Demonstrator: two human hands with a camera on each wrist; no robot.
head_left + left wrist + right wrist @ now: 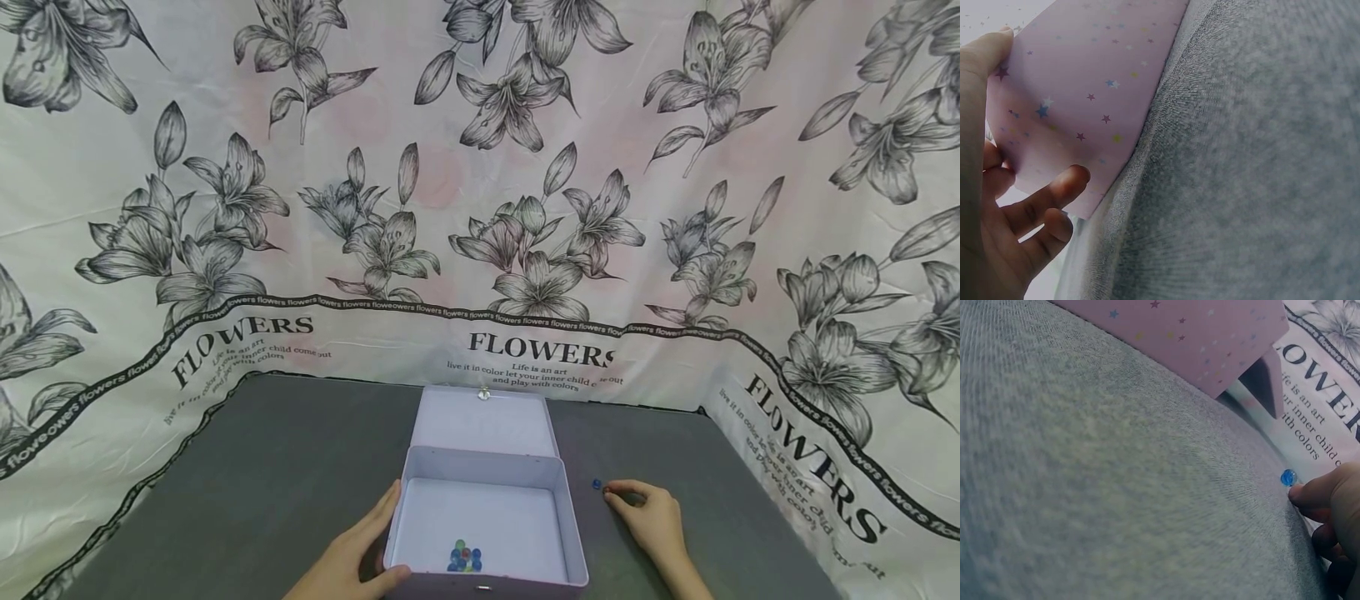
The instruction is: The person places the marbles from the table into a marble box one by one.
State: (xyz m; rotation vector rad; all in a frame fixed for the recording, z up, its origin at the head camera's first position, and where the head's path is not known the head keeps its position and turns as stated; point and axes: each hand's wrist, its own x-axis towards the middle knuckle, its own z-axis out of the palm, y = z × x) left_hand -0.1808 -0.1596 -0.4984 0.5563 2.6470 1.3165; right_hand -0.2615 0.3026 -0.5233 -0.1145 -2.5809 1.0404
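Note:
A lidded metal box [487,517], white inside and pink with stars [1091,94] outside, stands with its lid laid back. My left hand [356,546] holds its left side, thumb at the near corner and fingers along the wall. Inside, near the front wall, lies a cluster of glass marbles [465,557], blue, green and red. To the right of the box, my right hand [648,512] pinches a small reddish marble [607,490] between thumb and fingertip, low over the table. Just left of those fingertips sits a blue marble [596,483], also in the right wrist view.
The grey cloth-covered table [225,483] extends on both sides of the box. A white flower-print curtain [525,250] closes off the back and both sides. The opened lid [483,421] reaches back toward the curtain, with a small metal clasp [483,393] at its far edge.

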